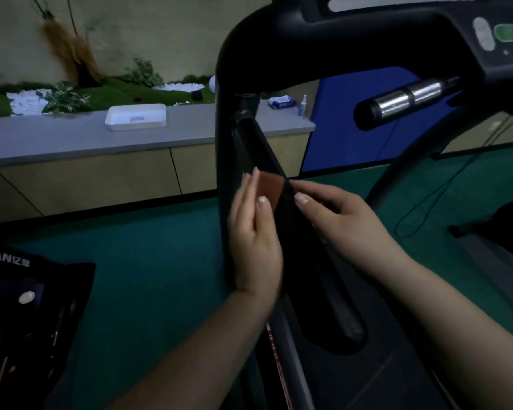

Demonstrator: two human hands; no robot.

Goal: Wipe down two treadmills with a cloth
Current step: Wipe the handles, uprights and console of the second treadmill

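Observation:
A black treadmill fills the right half of the view, its console (397, 39) at the top and a chrome grip (409, 96) sticking out below it. Its black side handrail (338, 306) slopes down through the middle. A small brown cloth (271, 187) lies against that rail. My left hand (255, 238) holds the cloth from the left, thumb on its face and fingers straight behind it. From the right, my right hand (341, 220) curls around the rail, its thumb tip beside the cloth's edge. The dim light hides the rest of the cloth.
The dark console of a second treadmill (27, 306) shows at lower left. A grey counter (71, 140) along the wall carries a white box (135, 116), a wipes pack (282, 102) and a small spray bottle (302, 106). Green floor (145, 261) lies between; a black cord (427, 202) hangs at right.

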